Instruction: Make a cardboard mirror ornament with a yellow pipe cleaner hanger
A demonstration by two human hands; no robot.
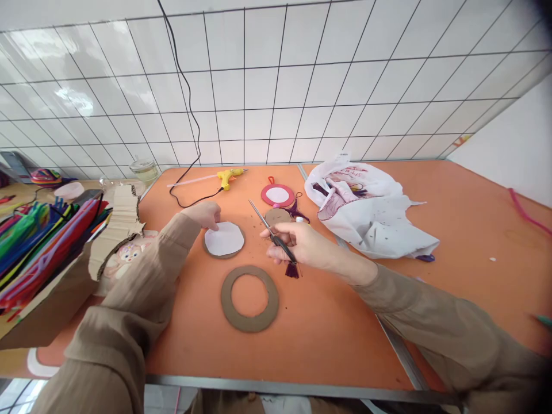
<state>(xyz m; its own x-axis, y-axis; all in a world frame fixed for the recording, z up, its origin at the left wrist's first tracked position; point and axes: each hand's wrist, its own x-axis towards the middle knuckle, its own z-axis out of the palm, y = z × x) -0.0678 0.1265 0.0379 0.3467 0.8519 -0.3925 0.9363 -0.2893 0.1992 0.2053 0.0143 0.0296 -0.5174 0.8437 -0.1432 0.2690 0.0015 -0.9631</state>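
My left hand (206, 215) is at the upper left edge of a white paper circle (224, 239), its fingertips closed on or against the paper; the circle lies on a slightly larger cardboard disc (240, 248). In my right hand (293, 242) are scissors (282, 247) with black handles, their blades pointing up and left. A cardboard ring (227, 316) lies nearer the front edge. Behind my right hand sit a brown disc (278, 216) and a pink-red ring with a white centre (277, 196). A dark purple tassel (292, 270) shows just below the scissors.
A yellow glue gun (230, 178) with a black cord lies at the back. A white plastic bag (371, 213) holding fabric is on the right. At left, a cardboard box (56, 299) holds colourful pipe cleaners (47, 247), beside torn cardboard (125, 210). A glass jar (144, 169) stands behind.
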